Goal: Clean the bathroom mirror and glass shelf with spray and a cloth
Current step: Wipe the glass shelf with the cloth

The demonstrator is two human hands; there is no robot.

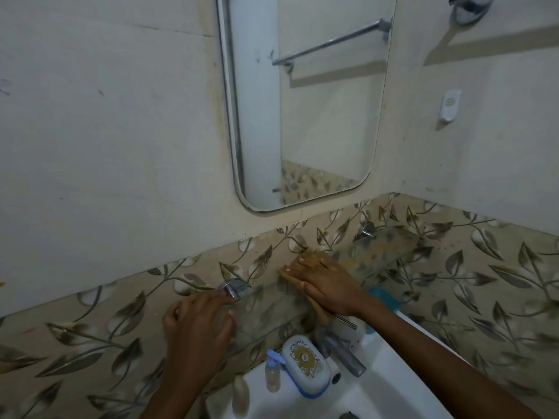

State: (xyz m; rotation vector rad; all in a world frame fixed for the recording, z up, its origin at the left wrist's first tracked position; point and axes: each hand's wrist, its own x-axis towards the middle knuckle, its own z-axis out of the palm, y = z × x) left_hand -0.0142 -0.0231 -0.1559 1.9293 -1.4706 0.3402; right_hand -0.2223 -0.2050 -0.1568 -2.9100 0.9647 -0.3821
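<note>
A mirror [317, 116] with rounded corners hangs on a pale bathroom wall. Just below it, a glass shelf [384, 252] sticks out from leaf-patterned tiles. The right hand [326, 282] presses a yellowish cloth [284, 275] flat onto the shelf, its grip spread with straight fingers. The left hand [196, 325] rests on the shelf's left end, its grip loosely spread and holding nothing. Beneath is a white sink [393, 358] with a tap [344, 352], a soap box [305, 364] and a small pump bottle [273, 373].
</note>
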